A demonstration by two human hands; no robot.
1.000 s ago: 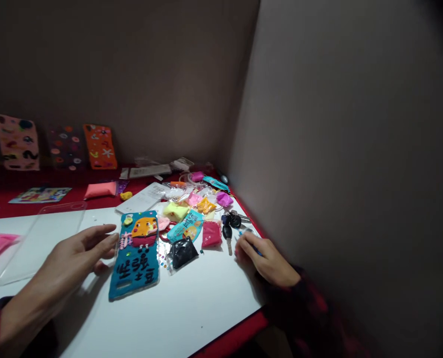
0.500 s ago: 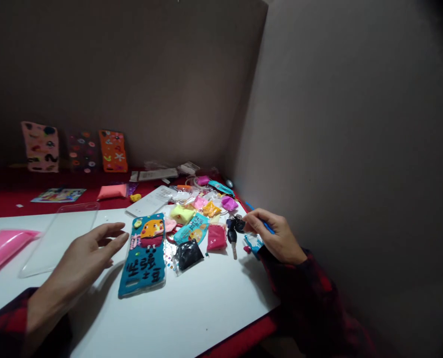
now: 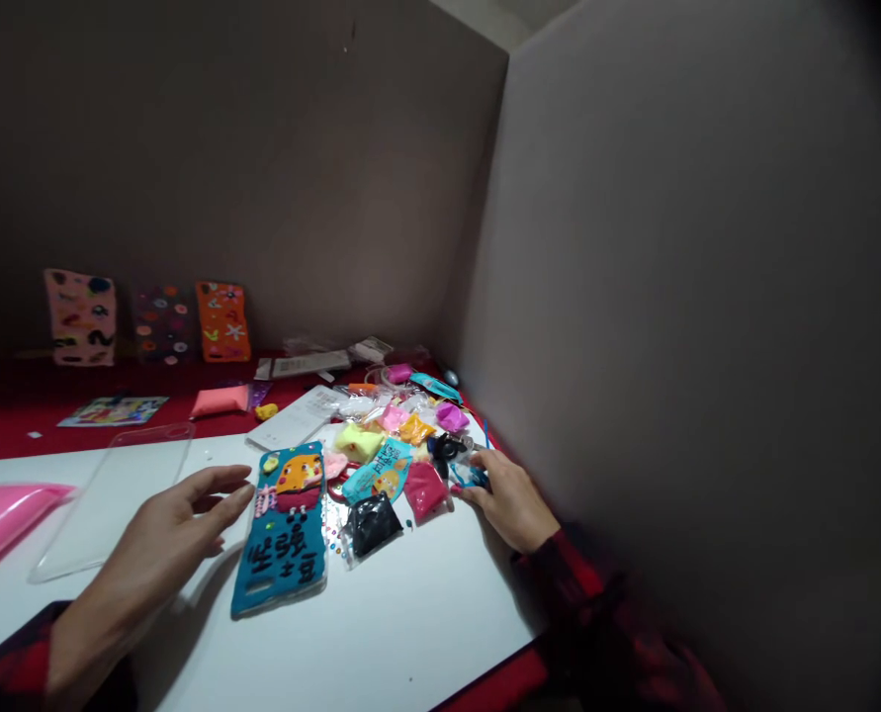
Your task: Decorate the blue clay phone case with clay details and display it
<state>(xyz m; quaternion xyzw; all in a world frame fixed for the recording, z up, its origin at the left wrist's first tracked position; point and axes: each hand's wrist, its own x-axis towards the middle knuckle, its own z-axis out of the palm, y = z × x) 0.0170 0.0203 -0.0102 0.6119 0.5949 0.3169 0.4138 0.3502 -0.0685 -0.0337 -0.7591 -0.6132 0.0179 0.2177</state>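
Note:
My left hand (image 3: 169, 529) hovers over the white board with its fingers apart, holding nothing. Its fingertips are close to the left edge of a blue clay-covered phone case (image 3: 281, 534); whether they touch it I cannot tell. The case carries an orange figure and black lettering, and lies flat. At the right, my right hand (image 3: 514, 499) has its thumb and fingers closed around a small blue and white packet (image 3: 470, 475). A bunch of keys (image 3: 447, 447) lies just beyond those fingers. Left of the hand are a crimson clay packet (image 3: 425, 489) and a black clay packet (image 3: 373, 524).
A clear phone case (image 3: 76, 524) and a pink clay packet (image 3: 2, 519) lie at the left. Small clay packets, including a yellow one (image 3: 358, 440), crowd the back right. Decorated cases, one orange (image 3: 223, 321), lean on the back wall. A grey wall (image 3: 669, 297) borders the right.
My right hand has come down and left onto the blue and white packet, and the keys have shifted back. The blue stick is no longer seen in its fingers. My left hand stays beside the case.

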